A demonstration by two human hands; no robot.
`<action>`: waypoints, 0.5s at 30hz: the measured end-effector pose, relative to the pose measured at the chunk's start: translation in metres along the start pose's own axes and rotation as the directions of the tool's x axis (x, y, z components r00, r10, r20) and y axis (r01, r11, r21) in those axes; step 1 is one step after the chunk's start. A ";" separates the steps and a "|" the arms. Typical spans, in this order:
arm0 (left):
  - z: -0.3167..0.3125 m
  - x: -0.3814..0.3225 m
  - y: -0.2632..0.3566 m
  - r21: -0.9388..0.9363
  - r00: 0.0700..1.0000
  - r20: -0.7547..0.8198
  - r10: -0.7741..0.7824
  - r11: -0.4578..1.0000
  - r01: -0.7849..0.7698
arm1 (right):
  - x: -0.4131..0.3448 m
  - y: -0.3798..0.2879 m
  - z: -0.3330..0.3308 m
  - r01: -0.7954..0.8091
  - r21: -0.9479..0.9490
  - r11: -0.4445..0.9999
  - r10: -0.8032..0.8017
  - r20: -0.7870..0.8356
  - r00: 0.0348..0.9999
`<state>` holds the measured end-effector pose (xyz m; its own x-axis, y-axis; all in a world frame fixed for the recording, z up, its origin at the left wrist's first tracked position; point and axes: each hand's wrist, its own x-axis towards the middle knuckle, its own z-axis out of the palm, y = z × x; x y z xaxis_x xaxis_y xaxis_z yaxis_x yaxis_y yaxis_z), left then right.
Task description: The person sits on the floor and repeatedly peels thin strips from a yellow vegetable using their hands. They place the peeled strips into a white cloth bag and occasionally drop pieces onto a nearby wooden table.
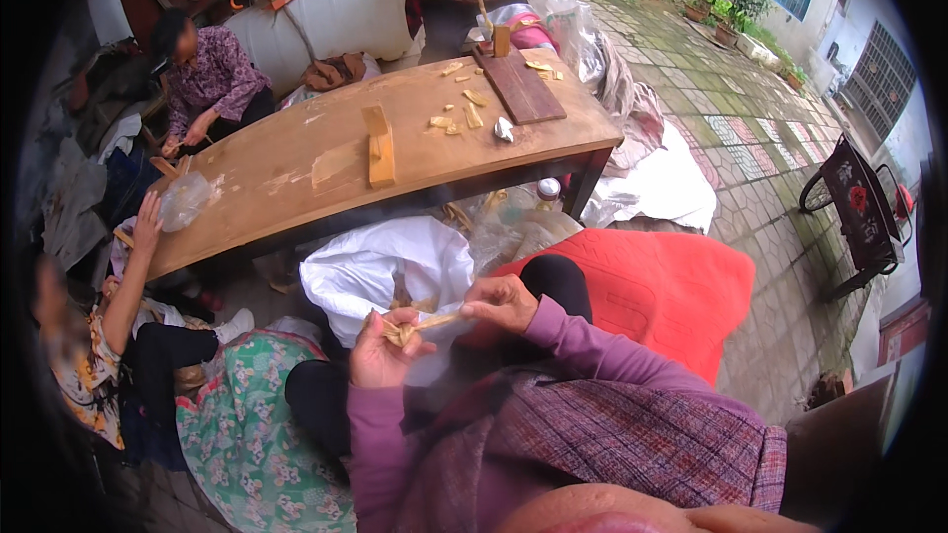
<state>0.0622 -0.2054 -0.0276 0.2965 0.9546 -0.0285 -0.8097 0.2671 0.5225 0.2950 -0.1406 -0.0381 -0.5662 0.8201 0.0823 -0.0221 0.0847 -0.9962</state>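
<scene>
In my left hand [389, 355] is a knotted, flat, pale yellow strip [401, 334], held between the thumb and fingers. One length of it runs out to the right, where my right hand [505, 303] pinches its far end between thumb and fingertips. Both hands are above my lap, a short way apart. Just beyond them, a white woven sack [348, 266] gapes with its rim folded out; some yellowish pieces show inside. A red cloth [644, 289] spreads to the right of my right hand.
Ahead stands a wooden table [296, 200] with an upright wooden block [381, 155], a dark board [521, 89], loose yellow pieces [474, 115] and a clear plastic bag [185, 201]. Three other people are around it. A green patterned cloth [259, 422] lies at my left.
</scene>
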 end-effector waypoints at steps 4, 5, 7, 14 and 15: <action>0.007 0.013 0.001 0.123 0.992 -0.084 0.098 0.989 -0.087 | 0.005 -0.006 0.000 0.018 -0.054 0.998 -0.018 0.006 1.000; 0.009 0.013 -0.003 0.248 0.983 -0.146 0.113 0.966 -0.075 | 0.004 -0.001 0.000 -0.027 -0.029 0.999 0.027 -0.013 1.000; 0.013 0.015 -0.010 0.486 0.955 -0.240 0.173 0.873 -0.036 | 0.005 0.005 0.000 -0.105 0.017 0.994 0.105 -0.048 0.993; 0.011 0.035 -0.012 0.600 0.903 -0.380 0.198 0.796 0.079 | 0.015 0.012 0.003 0.041 -0.300 0.953 -0.044 -0.003 0.999; 0.012 0.036 -0.008 0.622 0.896 -0.393 0.207 0.778 0.093 | 0.019 0.002 0.008 -0.082 -0.152 0.985 0.089 0.040 0.995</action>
<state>0.0854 -0.1744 -0.0224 -0.1014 0.9623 -0.2522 -0.2876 0.2144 0.9335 0.2778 -0.1293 -0.0384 -0.5984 0.8012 -0.0075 0.1493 0.1023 -0.9835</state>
